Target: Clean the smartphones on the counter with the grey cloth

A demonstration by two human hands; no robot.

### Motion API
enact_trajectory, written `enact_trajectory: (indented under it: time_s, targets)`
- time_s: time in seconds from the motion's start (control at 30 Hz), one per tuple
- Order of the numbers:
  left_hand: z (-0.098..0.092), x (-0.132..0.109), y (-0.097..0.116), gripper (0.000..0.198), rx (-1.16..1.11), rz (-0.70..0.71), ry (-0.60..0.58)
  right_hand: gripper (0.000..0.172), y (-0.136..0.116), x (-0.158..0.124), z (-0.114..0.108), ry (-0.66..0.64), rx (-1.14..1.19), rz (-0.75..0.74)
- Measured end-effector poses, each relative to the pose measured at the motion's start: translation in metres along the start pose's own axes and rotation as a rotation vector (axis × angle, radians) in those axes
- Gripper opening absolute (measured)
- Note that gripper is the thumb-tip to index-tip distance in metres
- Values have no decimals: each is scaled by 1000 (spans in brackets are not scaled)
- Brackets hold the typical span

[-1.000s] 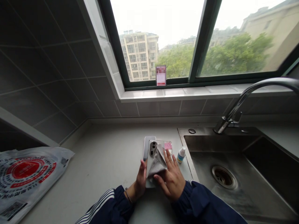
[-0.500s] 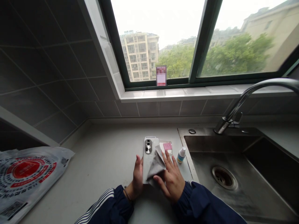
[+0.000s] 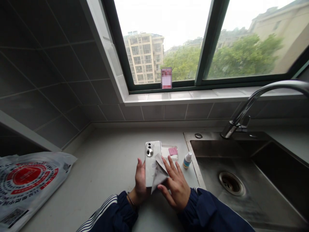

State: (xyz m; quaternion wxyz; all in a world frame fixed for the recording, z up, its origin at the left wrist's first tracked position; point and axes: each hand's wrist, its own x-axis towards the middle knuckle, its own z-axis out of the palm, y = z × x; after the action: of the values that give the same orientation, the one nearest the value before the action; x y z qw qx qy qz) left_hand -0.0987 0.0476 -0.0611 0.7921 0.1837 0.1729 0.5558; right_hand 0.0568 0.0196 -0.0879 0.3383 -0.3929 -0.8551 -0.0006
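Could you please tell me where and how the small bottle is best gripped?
Grip the bottle around its label, below the white cap, probably from the near side: it stands upright, with the right hand nearby.

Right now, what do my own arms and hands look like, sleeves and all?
Both hands are bare, without gloves. Your left sleeve and right sleeve are dark navy with gathered cuffs. Bold white stripes run along the left one; the right shows white lines near its cuff and along its edge. A thin, beaded-looking bracelet circles your left wrist.
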Motion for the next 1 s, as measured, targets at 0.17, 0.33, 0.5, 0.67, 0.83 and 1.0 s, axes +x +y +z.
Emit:
enact_trajectory:
  time_s: [0.17,0.33,0.5,0.67,0.83,1.0]
  targets:
    - [-3,1,0,73,-53,4,16,44,-3,0,-3,-9,1,-18]
    - [-8,3,3,71,-74,12,42,53,-3,1,-3,-50,-24,-50]
    - [-10,3,5,72,-39,29,128,55,-6,2,-4,-67,-24,-78]
    - [-12,3,5,74,-19,10,186,52,-11,1,-5,-79,-29,-94]
    - [-10,2,3,76,-23,-13,154,56,-17,0,-3,-151,-37,-102]
    - [-7,-2,0,75,-28,-29,82,68,-21,-1,-3,-217,-65,-94]
